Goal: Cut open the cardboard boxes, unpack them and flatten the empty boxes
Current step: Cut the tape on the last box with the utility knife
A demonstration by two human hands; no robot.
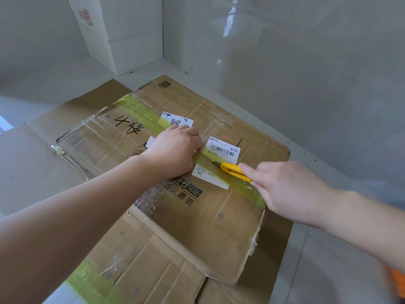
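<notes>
Cutting step, by the look of it. Sealed cardboard box at frame centre, lying on flattened cardboard on the floor. Left hand pressing the lid, fingers bent. Right hand gripping a yellow knife, blade on the green tape. Next: likely drawing the blade along the seam, clear of the left fingers.

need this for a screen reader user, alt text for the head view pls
A right hand holds a yellow utility knife on the green tape of a brown cardboard box, while the left hand presses the box top. Flattened cardboard lies underneath.
</notes>
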